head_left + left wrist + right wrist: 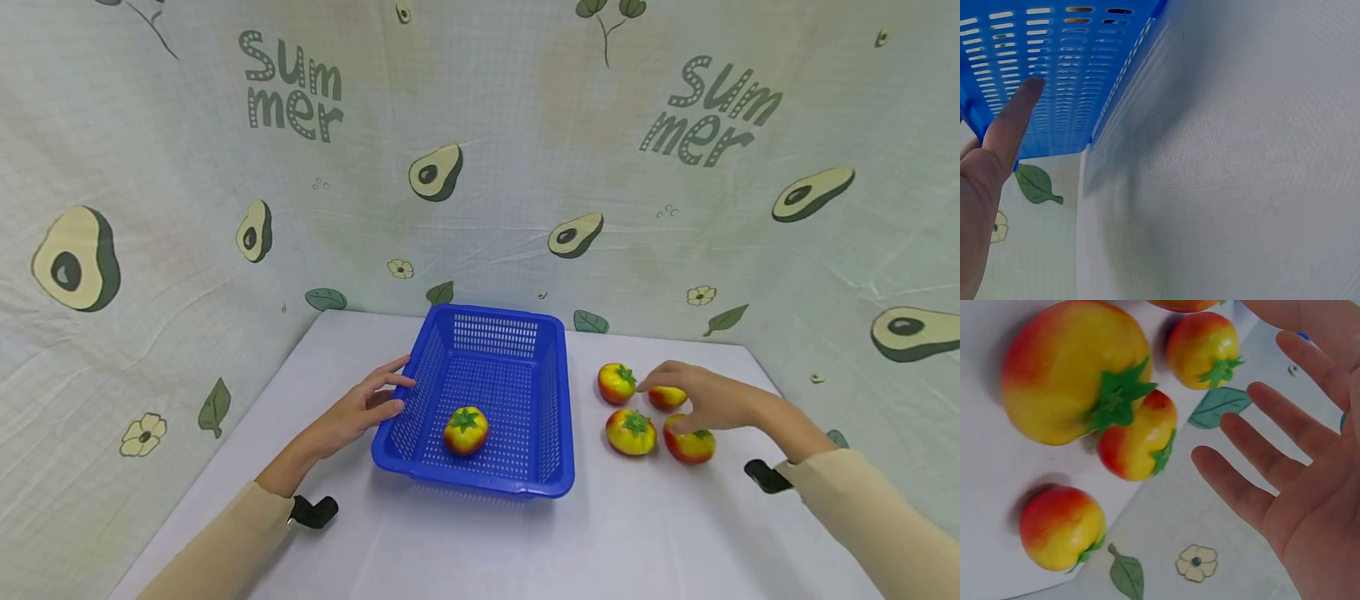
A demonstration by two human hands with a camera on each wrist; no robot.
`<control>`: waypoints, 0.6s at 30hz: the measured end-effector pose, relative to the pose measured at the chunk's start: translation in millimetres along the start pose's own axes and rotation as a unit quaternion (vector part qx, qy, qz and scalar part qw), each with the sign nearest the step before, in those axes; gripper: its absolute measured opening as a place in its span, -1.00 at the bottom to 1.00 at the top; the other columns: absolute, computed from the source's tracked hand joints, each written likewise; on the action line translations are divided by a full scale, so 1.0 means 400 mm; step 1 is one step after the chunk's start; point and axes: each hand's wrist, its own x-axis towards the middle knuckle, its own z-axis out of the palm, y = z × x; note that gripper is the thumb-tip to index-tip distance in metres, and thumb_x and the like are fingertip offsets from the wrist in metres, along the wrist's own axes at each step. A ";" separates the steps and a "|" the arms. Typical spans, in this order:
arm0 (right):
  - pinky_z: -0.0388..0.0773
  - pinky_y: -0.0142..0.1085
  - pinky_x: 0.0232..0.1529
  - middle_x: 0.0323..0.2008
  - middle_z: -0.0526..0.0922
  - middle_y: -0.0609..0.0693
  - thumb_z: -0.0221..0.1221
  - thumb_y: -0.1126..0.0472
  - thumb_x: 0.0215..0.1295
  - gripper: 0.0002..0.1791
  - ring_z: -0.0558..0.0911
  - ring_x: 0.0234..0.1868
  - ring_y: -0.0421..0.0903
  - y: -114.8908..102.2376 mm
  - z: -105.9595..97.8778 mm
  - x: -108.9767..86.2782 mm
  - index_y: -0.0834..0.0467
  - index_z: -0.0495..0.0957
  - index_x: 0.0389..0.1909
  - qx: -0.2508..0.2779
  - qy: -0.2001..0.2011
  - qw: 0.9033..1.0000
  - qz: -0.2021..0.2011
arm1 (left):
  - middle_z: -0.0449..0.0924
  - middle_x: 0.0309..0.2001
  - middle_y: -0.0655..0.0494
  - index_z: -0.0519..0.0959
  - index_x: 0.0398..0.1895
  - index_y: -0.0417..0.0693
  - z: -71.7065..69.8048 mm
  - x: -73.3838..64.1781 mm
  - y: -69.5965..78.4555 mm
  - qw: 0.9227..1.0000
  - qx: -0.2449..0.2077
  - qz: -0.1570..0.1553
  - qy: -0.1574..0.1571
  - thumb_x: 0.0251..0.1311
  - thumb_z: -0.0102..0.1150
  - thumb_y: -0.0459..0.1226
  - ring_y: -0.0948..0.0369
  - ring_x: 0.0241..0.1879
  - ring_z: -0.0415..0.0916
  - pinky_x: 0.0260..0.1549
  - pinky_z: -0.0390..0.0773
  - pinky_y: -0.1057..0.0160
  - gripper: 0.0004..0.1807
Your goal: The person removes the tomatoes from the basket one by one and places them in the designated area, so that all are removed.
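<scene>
My left hand [358, 414] is at the left side of a blue plastic basket [567, 417], with fingers extended and touching its rim. In the left wrist view, one straight finger [1013, 122] lies along the slotted outer wall. A red-and-yellow tomato [466, 431] with a green leafy top sits inside, towards the basket's front. Over a group of similar tomatoes on the right hovers my right hand [708, 396], its fingers spread and holding nothing. The largest tomato [1063, 375] in the right wrist view is apart from the fingers. Part of the group is hidden behind the hand.
A white-covered table [465, 550] bears the basket and the tomatoes. Behind and at both sides hangs a pale cloth [495, 108] printed with avocados, leaves and lettering. A small black device [315, 512] is attached at the left wrist, another [767, 476] at the right.
</scene>
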 end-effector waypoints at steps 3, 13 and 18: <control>0.61 0.28 0.21 0.33 0.51 0.15 0.51 0.26 0.19 -0.34 0.53 0.32 0.28 -0.027 -0.020 0.022 0.05 0.59 0.34 -0.010 0.006 1.000 -0.013 | -0.16 0.75 0.03 0.44 0.47 -0.07 0.000 -0.001 -0.001 1.000 -0.001 0.002 0.000 0.58 0.16 -0.18 -0.36 0.54 0.19 0.36 0.50 -0.22 -0.52; 0.68 0.15 0.17 0.36 0.50 0.14 0.51 0.24 0.22 -0.34 0.52 0.35 0.25 -0.130 -0.056 0.094 -0.10 0.60 0.36 -0.040 0.019 0.998 -0.043 | -0.17 0.75 0.04 0.44 0.47 -0.08 0.001 0.000 -0.001 1.000 -0.007 0.004 -0.001 0.59 0.15 -0.18 -0.36 0.53 0.20 0.36 0.49 -0.24 -0.52; 0.57 0.26 0.28 0.39 0.51 0.11 0.52 0.22 0.22 -0.33 0.49 0.40 0.24 -0.182 -0.062 0.137 -0.11 0.60 0.37 -0.056 0.023 0.996 -0.061 | -0.17 0.75 0.04 0.44 0.47 -0.08 0.001 -0.002 0.001 1.000 -0.007 0.002 0.001 0.58 0.15 -0.18 -0.36 0.53 0.19 0.37 0.49 -0.24 -0.52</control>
